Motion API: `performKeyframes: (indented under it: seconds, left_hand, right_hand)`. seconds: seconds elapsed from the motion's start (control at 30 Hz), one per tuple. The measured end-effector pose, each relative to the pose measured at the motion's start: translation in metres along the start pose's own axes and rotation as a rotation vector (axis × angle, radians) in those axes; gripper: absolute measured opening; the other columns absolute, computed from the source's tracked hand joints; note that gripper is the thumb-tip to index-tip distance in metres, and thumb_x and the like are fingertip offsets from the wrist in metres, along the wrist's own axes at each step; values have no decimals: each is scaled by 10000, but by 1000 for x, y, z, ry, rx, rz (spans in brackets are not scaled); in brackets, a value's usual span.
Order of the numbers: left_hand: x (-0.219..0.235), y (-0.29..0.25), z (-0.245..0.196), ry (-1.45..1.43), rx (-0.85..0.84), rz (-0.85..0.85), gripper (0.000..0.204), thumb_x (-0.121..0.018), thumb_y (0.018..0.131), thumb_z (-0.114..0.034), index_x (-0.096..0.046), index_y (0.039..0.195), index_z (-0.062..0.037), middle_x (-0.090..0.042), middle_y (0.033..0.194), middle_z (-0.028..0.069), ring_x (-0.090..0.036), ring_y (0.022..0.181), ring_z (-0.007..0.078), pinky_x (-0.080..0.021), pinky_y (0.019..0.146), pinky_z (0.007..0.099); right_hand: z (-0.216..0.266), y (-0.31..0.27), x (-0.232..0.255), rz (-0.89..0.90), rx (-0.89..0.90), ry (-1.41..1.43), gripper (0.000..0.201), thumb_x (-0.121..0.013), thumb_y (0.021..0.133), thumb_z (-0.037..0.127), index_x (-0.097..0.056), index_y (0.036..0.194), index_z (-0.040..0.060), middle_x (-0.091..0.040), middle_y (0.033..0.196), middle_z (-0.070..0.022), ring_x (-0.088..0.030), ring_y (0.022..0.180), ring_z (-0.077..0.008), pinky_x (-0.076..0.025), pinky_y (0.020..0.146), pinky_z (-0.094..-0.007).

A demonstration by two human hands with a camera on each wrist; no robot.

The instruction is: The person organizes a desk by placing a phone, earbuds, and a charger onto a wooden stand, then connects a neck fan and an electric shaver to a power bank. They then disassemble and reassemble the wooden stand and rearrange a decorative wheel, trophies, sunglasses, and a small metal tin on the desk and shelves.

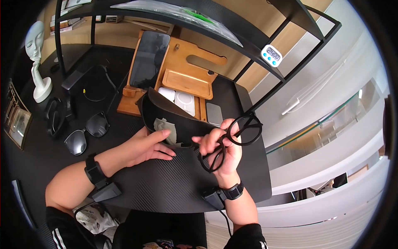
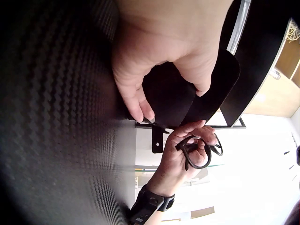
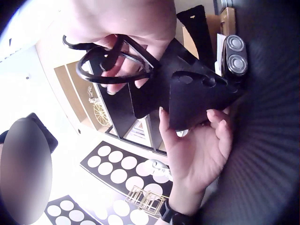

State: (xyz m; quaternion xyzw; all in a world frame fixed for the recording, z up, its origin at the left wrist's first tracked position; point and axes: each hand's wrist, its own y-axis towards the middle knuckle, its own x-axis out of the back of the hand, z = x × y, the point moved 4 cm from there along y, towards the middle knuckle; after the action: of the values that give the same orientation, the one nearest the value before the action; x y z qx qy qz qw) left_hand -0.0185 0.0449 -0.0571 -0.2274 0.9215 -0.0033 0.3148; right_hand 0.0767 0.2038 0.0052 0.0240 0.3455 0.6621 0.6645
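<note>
A black soft eyeglass case (image 1: 166, 111) is spread open above the front of the desk, with a grey-green cleaning cloth (image 1: 165, 129) inside. My left hand (image 1: 143, 148) grips its near edge, thumb on the cloth side and fingers underneath. In my right hand (image 1: 229, 154) is a pair of black round-framed eyeglasses (image 1: 247, 144), held by the fingers beside the case's right end. The left wrist view shows the case's dark outer side (image 2: 168, 93) between my left thumb and fingers. Part of the eyeglass frame is hidden by my right fingers.
Behind the case stands a wooden organizer (image 1: 188, 83) with a phone (image 1: 150, 58) leaning on it. Sunglasses (image 1: 97, 125) lie at left, near a white figurine (image 1: 41, 89). A black shelf (image 1: 248, 45) spans the back, carrying a white timer (image 1: 271, 56).
</note>
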Motion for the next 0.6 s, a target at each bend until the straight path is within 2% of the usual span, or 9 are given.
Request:
performKeyframes:
  seconds: [0.03, 0.07, 0.17, 0.2, 0.3, 0.33, 0.43, 0.57, 0.6]
  left_hand:
    - [-1, 0, 0, -7, -4, 7, 536, -569, 913, -305, -294, 1278, -26, -511, 1166, 165, -614, 934, 270, -536, 823, 410]
    - [-1, 0, -1, -14, -6, 13, 534, -572, 911, -303, -297, 1277, -26, -512, 1165, 165, -614, 934, 269, -535, 825, 411]
    - [-1, -1, -1, -27, -23, -19, 475, -549, 925, -288, -395, 1223, 49, -540, 1134, 194, -614, 944, 309, -528, 841, 447]
    - [-1, -2, -1, -20, -16, -23, 475, -549, 925, -288, -395, 1223, 49, -540, 1134, 194, -614, 944, 309, -528, 841, 447]
    - [-1, -2, -1, -24, -4, -27, 479, -554, 922, -283, -396, 1218, 59, -540, 1134, 195, -612, 948, 317, -528, 841, 446]
    - [-1, -2, -1, -25, -3, -24, 476, -550, 924, -285, -400, 1217, 60, -542, 1135, 199, -611, 951, 321, -527, 842, 446]
    - [0, -2, 0, -38, -2, -23, 470, -541, 929, -293, -409, 1214, 57, -548, 1133, 201, -611, 953, 324, -526, 846, 443]
    - [0, -2, 0, -41, -14, -26, 460, -528, 935, -308, -428, 1210, 47, -563, 1121, 191, -616, 943, 312, -526, 845, 438]
    - [1, -2, 0, -37, -12, -29, 460, -528, 935, -308, -428, 1210, 47, -563, 1121, 191, -616, 943, 312, -526, 845, 438]
  right_hand:
    - [1, 2, -4, 6, 8, 14, 199, -364, 890, 182, -402, 1057, 81, -517, 575, -130, -551, 511, -244, -494, 833, -492]
    - [0, -1, -8, -119, -25, 44, 244, -354, 902, 296, -435, 938, 69, -388, 473, -59, -399, 394, -170, -516, 708, -444]
    - [0, -1, -5, -2, 13, -27, 453, -299, 906, 449, -464, 861, 29, -391, 508, -64, -408, 438, -175, -506, 611, -404]
    - [0, -2, -6, -74, 17, -84, 641, -255, 854, 623, -481, 774, 29, -395, 525, -50, -401, 454, -163, -465, 537, -360]
    - [-1, -6, -8, -114, 55, -169, 791, -207, 802, 757, -493, 753, 22, -429, 559, -59, -417, 479, -159, -433, 509, -322]
    - [-3, -9, -8, -119, 72, -139, 932, -136, 719, 867, -501, 741, 10, -476, 603, -72, -451, 511, -164, -405, 494, -289]
    - [-2, -10, -13, -101, -64, -282, 1007, -103, 651, 920, -502, 737, -1, -529, 659, -88, -482, 531, -170, -400, 490, -272]
    - [-10, -12, -17, 15, -106, -441, 925, -104, 768, 823, -540, 789, 8, -569, 723, -100, -497, 540, -152, -390, 502, -258]
    - [-8, -12, -18, 35, -68, -485, 896, -123, 836, 754, -582, 907, -12, -544, 704, -85, -498, 562, -142, -384, 510, -252]
